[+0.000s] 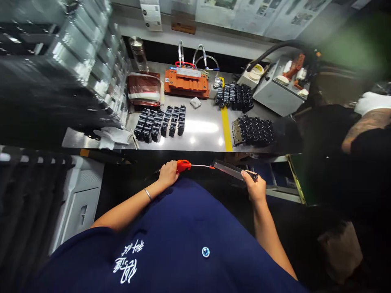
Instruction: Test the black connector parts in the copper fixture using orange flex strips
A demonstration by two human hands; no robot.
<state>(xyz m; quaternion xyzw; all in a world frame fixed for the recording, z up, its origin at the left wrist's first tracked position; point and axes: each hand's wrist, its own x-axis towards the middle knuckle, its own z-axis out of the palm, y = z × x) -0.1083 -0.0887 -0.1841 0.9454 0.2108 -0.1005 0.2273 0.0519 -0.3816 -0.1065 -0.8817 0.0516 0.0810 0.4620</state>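
Observation:
My left hand (168,173) is closed around a red air blow gun (183,165) just below the bench's front edge. Its thin metal nozzle (201,166) points right at the end of a long dark flat tray (232,171). My right hand (255,188) grips that tray by its right end and holds it tilted. A bracelet sits on my left wrist.
On the steel bench (201,130) lie rows of black parts (160,122), two more black batches (253,131) (234,97), an orange fixture (186,82), white gloves (113,136) and a yellow stripe (226,124). Another person's arm (365,126) is at the right. Metal racks (82,49) stand at the left.

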